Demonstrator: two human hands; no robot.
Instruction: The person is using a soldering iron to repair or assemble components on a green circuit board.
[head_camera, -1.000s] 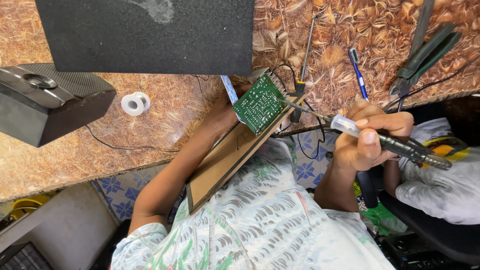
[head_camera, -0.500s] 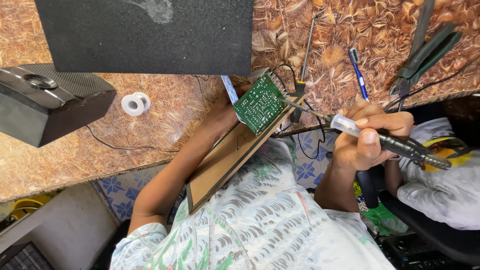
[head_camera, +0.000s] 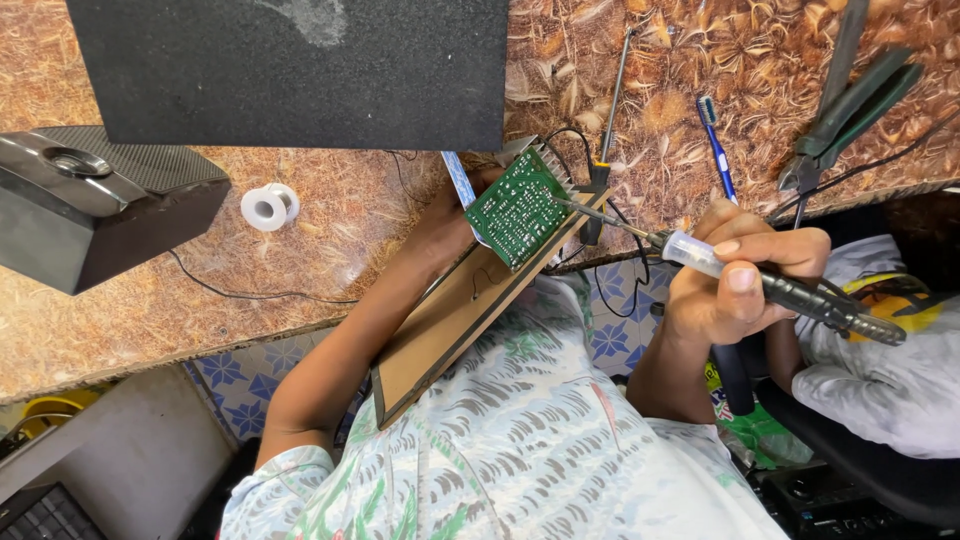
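A: How many of each thing do you count?

B: One green circuit board, one soldering iron, one brown flat panel under the board. Two hands of the person. The right hand is closed around the iron's handle, thumb and fingers wrapped tight, and its thin tip touches the right edge of the board. The left hand is mostly behind the board and panel; it props them up at the table edge, but how its fingers close I cannot tell.

A: What lies around?

B: On the patterned table: one black mat far left, one black speaker box at the left edge, one white solder spool between box and board, one screwdriver just behind the board, one blue toothbrush right of it, one green-handled pliers far right. Thin black wires hang beside the board.

A: Anything hidden or cut off?

B: The pliers run out of the top edge. A second person in white cloth sits at the right, only partly seen. A keyboard corner shows bottom left.
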